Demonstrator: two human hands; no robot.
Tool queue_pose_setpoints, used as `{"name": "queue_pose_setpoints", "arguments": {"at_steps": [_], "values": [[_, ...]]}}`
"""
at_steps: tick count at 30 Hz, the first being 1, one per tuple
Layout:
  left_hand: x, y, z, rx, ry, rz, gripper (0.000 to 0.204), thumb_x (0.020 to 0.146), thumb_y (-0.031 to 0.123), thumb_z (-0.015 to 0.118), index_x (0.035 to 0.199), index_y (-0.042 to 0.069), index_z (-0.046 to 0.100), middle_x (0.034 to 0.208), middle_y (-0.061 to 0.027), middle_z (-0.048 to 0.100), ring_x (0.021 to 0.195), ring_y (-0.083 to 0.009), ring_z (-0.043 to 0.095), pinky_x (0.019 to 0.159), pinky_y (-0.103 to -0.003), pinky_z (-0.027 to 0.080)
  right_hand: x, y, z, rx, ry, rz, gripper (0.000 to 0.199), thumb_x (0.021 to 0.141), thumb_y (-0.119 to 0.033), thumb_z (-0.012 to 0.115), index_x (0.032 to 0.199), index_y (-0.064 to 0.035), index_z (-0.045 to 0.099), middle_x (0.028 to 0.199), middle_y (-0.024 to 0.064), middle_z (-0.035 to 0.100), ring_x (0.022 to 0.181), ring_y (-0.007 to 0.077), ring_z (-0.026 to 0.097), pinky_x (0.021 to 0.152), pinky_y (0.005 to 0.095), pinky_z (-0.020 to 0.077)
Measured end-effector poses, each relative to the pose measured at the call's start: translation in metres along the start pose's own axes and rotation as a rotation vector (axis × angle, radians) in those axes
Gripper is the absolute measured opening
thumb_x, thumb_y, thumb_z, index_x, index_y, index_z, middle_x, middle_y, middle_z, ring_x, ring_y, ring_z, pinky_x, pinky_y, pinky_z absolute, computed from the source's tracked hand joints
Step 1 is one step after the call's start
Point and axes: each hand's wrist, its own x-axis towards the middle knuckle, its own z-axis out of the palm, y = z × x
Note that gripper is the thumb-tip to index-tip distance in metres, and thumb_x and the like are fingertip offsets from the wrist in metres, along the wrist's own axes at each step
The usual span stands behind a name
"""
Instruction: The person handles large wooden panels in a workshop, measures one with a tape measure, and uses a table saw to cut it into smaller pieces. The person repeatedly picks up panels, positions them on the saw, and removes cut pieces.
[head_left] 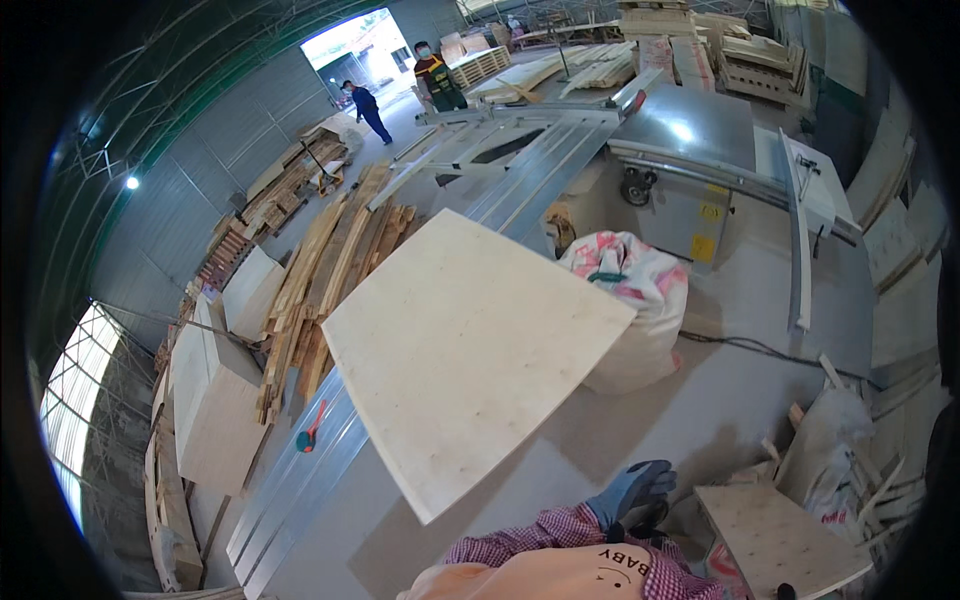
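My left hand (pixel 638 492), in a blue-grey glove with dark parts, reaches across my front from a checked sleeve. Its fingers are stretched out and hold nothing. At the lower right, a small plywood board (pixel 778 535) sits tilted beside me. A dark gloved fingertip of my right hand (pixel 787 592) laps over the board's lower edge; the rest of that hand is out of the picture. In front of me a large pale plywood panel (pixel 475 360) rests across the long metal rail (pixel 300 490), apart from both hands.
A stuffed white sack (pixel 640 300) stands behind the panel. Beyond it is a sliding table saw (pixel 690 130). On the rail lies a green-and-red tool (pixel 310 430). Stacked timber (pixel 330 270) lines the left; scrap wood and bags (pixel 840 450) crowd the right. Two people (pixel 437 78) stand far off.
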Motion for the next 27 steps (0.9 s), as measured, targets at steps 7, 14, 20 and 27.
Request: {"name": "queue_pose_setpoints", "arguments": {"at_steps": [7,14,20,27], "values": [[0.103,0.067,0.043,-0.123,0.344,0.110,0.051,0.090,0.026,0.061,0.131,0.006,0.040,0.104,-0.0127,0.059,0.086,-0.0197,0.061,0.076,-0.033,0.050,0.200,-0.086,0.067,-0.313,-0.201,-0.145,0.049,0.079,-0.033,0.066,0.115,-0.0012,0.054,0.116,0.0155,0.057,0.107,0.0296,0.054,0.093,0.0399,0.0443],[0.189,0.417,0.039,0.381,0.688,1.116,0.047,0.082,0.015,0.067,0.120,0.007,0.039,0.082,-0.0069,0.059,0.060,-0.0126,0.054,0.049,-0.027,0.044,0.327,-0.118,0.110,-0.531,-0.290,-0.231,0.049,0.077,-0.031,0.070,0.112,-0.0015,0.055,0.113,0.0152,0.058,0.103,0.0291,0.055,0.090,0.0396,0.0455],[0.161,0.616,0.063,0.264,0.905,1.163,0.019,0.079,0.010,0.064,0.092,0.008,0.050,0.059,0.0001,0.048,0.043,-0.0114,0.043,0.038,-0.026,0.036,0.391,-0.151,0.117,-0.635,-0.308,-0.254,0.048,0.074,-0.029,0.072,0.110,-0.0017,0.055,0.110,0.0148,0.059,0.100,0.0287,0.057,0.087,0.0394,0.0466],[0.246,0.529,0.004,0.326,0.733,1.008,0.022,0.085,0.018,0.062,0.093,0.015,0.041,0.060,0.0000,0.047,0.042,-0.0083,0.039,0.039,-0.024,0.032,0.432,-0.168,0.105,-0.680,-0.213,-0.285,0.048,0.071,-0.026,0.075,0.108,-0.0020,0.056,0.106,0.0144,0.060,0.096,0.0282,0.058,0.084,0.0392,0.0478]]}}
